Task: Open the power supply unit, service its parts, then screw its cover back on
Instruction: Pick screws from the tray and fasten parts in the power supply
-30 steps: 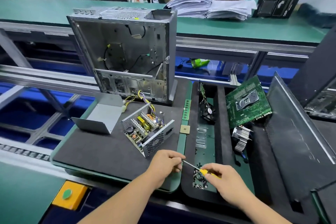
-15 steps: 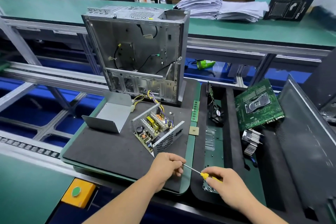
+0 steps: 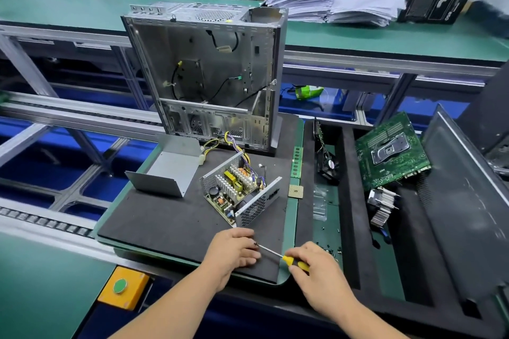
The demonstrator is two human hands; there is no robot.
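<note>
Right grip (image 3: 316, 267) wraps the yellow handle of a small screwdriver (image 3: 278, 254), fingers curled round it, shaft pointing left toward the other hand. Left grip (image 3: 234, 252) sits fingers curled at the tool's tip; it looks to be seating a screw on the bit, though anything pinched there is too small to tell. Both work low over the near edge of the black foam mat (image 3: 170, 223) on the worktop.

Judging from that, the step in hand is loading a screw for refitting the cover. To do it well, the left fingers should keep the screw square on the tip until it holds, and the right hand should keep the shaft level so nothing drops into the foam. More loose screws (image 3: 329, 250) lie just right of the right grip in the green tray.

Just beyond the left grip stands the power supply unit (image 3: 239, 192), open on top. It is a perforated grey metal box set at an angle, showing finned heatsinks, a yellow transformer, a dark capacitor and a green board, with coloured wires (image 3: 234, 143) trailing away toward the computer case (image 3: 209, 71) behind. Its cover (image 3: 168, 170), a bent grey sheet, rests further off to the left, well apart from the unit, so it must be set back on before any screw goes in.
</note>
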